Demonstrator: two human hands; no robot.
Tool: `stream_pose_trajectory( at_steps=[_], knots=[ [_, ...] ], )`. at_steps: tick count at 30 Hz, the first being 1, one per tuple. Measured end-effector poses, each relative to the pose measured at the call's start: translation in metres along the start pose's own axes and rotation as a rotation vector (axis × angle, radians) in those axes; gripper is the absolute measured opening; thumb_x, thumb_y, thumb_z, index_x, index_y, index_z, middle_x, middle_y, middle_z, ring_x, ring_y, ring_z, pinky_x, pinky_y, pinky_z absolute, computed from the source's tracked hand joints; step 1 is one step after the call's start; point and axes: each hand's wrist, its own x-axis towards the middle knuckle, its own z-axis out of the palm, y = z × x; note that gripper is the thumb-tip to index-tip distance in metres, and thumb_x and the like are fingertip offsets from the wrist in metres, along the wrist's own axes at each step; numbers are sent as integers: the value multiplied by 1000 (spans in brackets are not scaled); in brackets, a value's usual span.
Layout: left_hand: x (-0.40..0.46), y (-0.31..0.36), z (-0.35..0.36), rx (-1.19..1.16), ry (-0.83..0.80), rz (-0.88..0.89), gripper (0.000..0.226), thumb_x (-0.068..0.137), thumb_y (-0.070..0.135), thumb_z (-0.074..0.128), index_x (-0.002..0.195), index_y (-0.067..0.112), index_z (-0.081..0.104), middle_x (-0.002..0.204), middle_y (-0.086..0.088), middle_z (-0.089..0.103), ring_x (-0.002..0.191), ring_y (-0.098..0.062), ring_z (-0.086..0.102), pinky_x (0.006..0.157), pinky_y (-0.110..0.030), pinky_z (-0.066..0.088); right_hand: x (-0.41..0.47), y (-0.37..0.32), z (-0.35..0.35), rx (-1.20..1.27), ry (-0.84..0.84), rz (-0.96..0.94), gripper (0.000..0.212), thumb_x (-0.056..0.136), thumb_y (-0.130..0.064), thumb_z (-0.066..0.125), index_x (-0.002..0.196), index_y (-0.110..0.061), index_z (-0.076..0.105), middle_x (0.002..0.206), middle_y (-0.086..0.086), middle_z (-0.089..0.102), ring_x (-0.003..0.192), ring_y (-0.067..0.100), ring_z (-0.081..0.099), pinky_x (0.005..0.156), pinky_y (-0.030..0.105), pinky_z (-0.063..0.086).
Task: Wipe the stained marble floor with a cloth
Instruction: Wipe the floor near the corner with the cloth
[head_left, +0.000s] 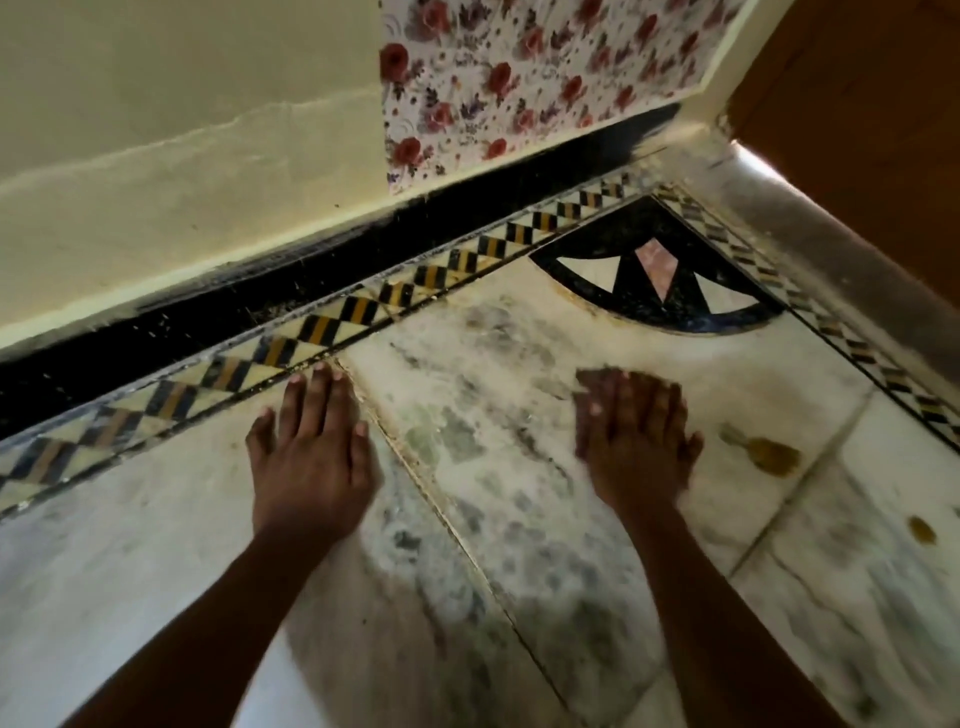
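Note:
The white marble floor (493, 395) fills the view, mottled with grey patches. A yellow-brown stain (769, 454) lies right of my right hand, and a smaller one (922, 530) sits further right. My left hand (311, 452) is stretched out flat, palm down, fingers apart, its fingertips near the patterned border. My right hand (634, 441) is also flat and palm down, blurred, holding nothing. No cloth is in view.
A black-and-yellow inlaid border (322, 332) runs along a black skirting (208, 322) under a cream wall. Floral paper (519, 78) covers part of the wall. A black fan-shaped inlay (654, 270) fills the corner. A brown door (857, 130) stands at the right.

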Motion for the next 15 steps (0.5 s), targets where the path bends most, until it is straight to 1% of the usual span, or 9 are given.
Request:
stream_pose_trajectory(
  at_steps=[2, 3, 5, 7, 8, 10, 11, 13, 15],
  knots=[
    [1, -1, 3, 8, -6, 11, 71, 108, 53, 16, 171, 20, 18, 181, -5, 15, 167, -26, 13, 129, -56, 18, 28, -50, -3, 84, -2, -1, 70, 106, -66, 10, 168, -35, 2, 179, 11, -5, 164, 38, -9, 128, 66, -3],
    [0, -1, 3, 10, -5, 11, 72, 108, 54, 15, 171, 20, 18, 181, -5, 15, 167, -26, 13, 129, -55, 17, 28, -71, -1, 94, -32, -75, 69, 105, -67, 9, 167, -39, -2, 179, 6, -12, 164, 35, -15, 128, 63, -6],
    [0, 0, 1, 20, 8, 8, 73, 107, 54, 14, 170, 20, 20, 181, -5, 15, 167, -26, 13, 129, -55, 18, -1, -89, 4, 62, -84, -339, 65, 106, -67, 11, 164, -47, -8, 177, 0, -22, 162, 29, -24, 129, 59, -9],
    [-1, 1, -6, 7, -1, 3, 73, 107, 54, 14, 170, 19, 22, 181, -4, 15, 167, -25, 13, 129, -55, 19, -55, -58, 12, -17, -70, -528, 64, 106, -65, 17, 165, -50, -6, 177, -3, -22, 164, 28, -21, 131, 59, -3],
    [-2, 1, -6, -1, -1, 4, 72, 107, 53, 15, 170, 19, 22, 181, -4, 15, 167, -25, 13, 129, -55, 19, -78, -30, 14, -39, -25, -546, 66, 106, -63, 19, 166, -48, -2, 177, -4, -20, 165, 29, -12, 130, 61, 6],
    [-3, 2, -6, -6, 14, 9, 72, 107, 53, 16, 170, 19, 23, 181, -4, 16, 167, -25, 13, 129, -54, 18, -86, 25, 17, -80, 37, -458, 71, 103, -59, 23, 168, -38, 4, 177, -2, -17, 165, 35, 11, 125, 65, 23],
    [-3, 0, -6, -13, 16, 11, 71, 107, 52, 17, 170, 19, 23, 180, -5, 17, 167, -25, 13, 129, -54, 18, -75, 37, 17, -96, 24, -332, 75, 102, -59, 21, 169, -33, 4, 178, 5, -11, 163, 39, 15, 124, 67, 25],
    [-2, -1, -5, -19, 20, 24, 71, 108, 52, 17, 170, 19, 23, 180, -5, 18, 167, -25, 13, 129, -53, 17, -38, 29, 13, -16, 59, -95, 76, 103, -61, 17, 170, -27, 13, 177, 21, 9, 162, 46, 16, 124, 68, 22],
    [-2, -3, -1, -8, 29, 32, 71, 108, 53, 16, 170, 20, 22, 180, -4, 16, 167, -24, 12, 129, -53, 17, -3, -11, 8, 51, 78, -51, 72, 106, -62, 18, 169, -27, 19, 176, 23, 11, 162, 47, 9, 127, 67, 15]
  ],
)
